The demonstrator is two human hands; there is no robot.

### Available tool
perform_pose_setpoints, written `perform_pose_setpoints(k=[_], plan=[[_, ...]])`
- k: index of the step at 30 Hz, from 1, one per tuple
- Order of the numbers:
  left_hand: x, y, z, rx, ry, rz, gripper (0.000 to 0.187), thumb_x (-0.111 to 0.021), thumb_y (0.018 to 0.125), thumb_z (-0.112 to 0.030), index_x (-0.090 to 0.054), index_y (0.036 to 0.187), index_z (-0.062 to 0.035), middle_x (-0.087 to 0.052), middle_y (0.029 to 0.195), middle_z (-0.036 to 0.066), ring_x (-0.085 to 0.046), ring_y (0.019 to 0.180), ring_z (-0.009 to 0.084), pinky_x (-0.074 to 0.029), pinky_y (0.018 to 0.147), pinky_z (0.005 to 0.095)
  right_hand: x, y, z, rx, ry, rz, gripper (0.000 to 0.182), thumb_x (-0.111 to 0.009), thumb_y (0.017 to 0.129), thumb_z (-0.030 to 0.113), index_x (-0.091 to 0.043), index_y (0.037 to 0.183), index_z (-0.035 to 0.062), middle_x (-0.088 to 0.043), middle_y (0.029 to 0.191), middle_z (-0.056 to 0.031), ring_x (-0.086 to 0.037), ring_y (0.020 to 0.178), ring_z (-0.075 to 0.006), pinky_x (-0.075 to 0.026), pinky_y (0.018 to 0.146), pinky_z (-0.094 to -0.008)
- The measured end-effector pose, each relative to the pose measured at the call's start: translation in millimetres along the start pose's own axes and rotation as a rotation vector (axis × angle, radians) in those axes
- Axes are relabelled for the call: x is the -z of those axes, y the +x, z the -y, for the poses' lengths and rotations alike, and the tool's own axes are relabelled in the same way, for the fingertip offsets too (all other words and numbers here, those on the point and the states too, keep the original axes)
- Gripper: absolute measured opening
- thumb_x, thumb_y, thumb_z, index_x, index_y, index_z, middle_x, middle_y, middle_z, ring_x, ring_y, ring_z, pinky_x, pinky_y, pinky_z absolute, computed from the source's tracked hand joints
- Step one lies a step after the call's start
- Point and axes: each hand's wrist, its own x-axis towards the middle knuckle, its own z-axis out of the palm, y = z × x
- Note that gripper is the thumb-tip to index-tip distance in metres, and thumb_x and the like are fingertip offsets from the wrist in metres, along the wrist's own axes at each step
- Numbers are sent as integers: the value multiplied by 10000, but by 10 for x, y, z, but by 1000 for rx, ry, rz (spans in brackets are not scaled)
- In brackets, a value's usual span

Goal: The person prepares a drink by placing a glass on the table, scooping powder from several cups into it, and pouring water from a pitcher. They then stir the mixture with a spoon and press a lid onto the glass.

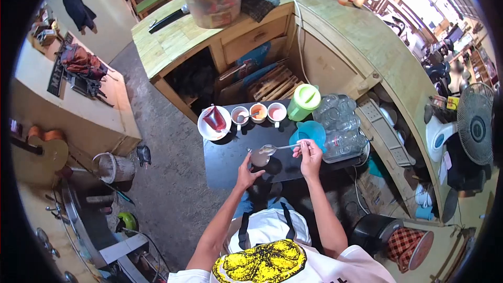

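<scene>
Left fingers grip a clear glass while right fingers pinch a spoon over it

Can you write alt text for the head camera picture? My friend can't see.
At a dark table, a person's left hand holds a see-through container and the right hand holds a spoon over it. Beyond are a red packet on a plate, three cups, a green pitcher and clear bottles.

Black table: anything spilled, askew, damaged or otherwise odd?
Nothing stands out. The mugs and green pitcher stand upright, and the red pouch lies inside the white bowl. No clear spill shows on the black table; tiny drops would be hard to see.
</scene>
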Motion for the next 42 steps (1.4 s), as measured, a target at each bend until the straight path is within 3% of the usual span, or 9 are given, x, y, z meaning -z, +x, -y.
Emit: perform_pose_setpoints(k=[1, 8, 14, 18, 19, 25, 31, 37, 42], plan=[[-3, 38, -9, 38, -7, 18, 1062, -897, 701, -54, -278, 1565, -48, -480, 1493, 160, -466, 1381, 288, -465, 1085, 491, 10, -65, 31, -65, 37, -62, 207, -506, 1052, 125, -654, 1022, -16, -645, 774, -55, -607, 651, -100, -497, 613, -243], [52, 193, 138, -26, -46, 112, 970, -842, 760, -39, -297, 1561, -58, -471, 1509, 144, -470, 1377, 274, -466, 1083, 471, 116, -264, -42, -28, -43, -121, 233, -503, 1049, 114, -687, 1005, -23, -624, 775, -29, -564, 648, -73, -466, 606, -227], [43, 106, 51, -88, 7, 41, 904, -837, 769, -59, -356, 1534, -59, -475, 1508, 162, -474, 1381, 289, -447, 1089, 469, -155, -291, 62, 228, -446, 169, 192, -519, 1015, 66, -686, 1013, -29, -611, 795, -62, -576, 644, -111, -469, 606, -251], [1, 57, 52, -110, 32, -20, 893, -842, 759, -74, -380, 1523, -70, -491, 1495, 168, -488, 1372, 301, -447, 1077, 457, -283, -240, -172, 316, -509, 368, 141, -563, 977, 18, -685, 1027, -32, -618, 834, -100, -611, 687, -163, -506, 635, -292], [5, 45, 29, -106, 5, -26, 892, -844, 755, -76, -385, 1520, -73, -498, 1489, 169, -496, 1365, 304, -453, 1070, 451, -307, -233, -230, 302, -525, 405, 127, -598, 955, 10, -684, 1039, -30, -634, 869, -118, -638, 729, -215, -523, 666, -332], [24, 30, -2, -132, 15, -33, 877, -850, 752, -96, -412, 1511, -85, -546, 1443, 165, -541, 1315, 309, -485, 1025, 444, -379, -102, -433, 377, -627, 644, 157, -634, 925, 27, -689, 1065, -17, -659, 951, -154, -664, 864, -338, -529, 751, -382], [39, 33, 8, -98, 40, -28, 874, -849, 759, -104, -411, 1515, -89, -559, 1430, 170, -546, 1308, 306, -489, 1021, 430, -358, 101, -604, 580, -884, 618, 128, -663, 899, 111, -691, 975, 12, -653, 911, -137, -639, 886, -330, -485, 790, -424], [16, 29, -4, -148, 13, -41, 861, -831, 769, -64, -403, 1515, -87, -573, 1412, 173, -589, 1256, 304, -504, 1009, 422, -325, 148, -423, 575, -1085, 716, 132, -645, 899, 142, -642, 831, 28, -649, 852, -135, -639, 829, -318, -479, 792, -420], [3, 60, 67, -94, -64, -16, 847, -806, 787, -34, -384, 1520, -81, -577, 1402, 180, -603, 1237, 313, -507, 1019, 442, -399, 135, -615, 578, -895, 783, 123, -641, 896, 123, -656, 822, 27, -623, 792, -136, -626, 788, -331, -461, 729, -437]])
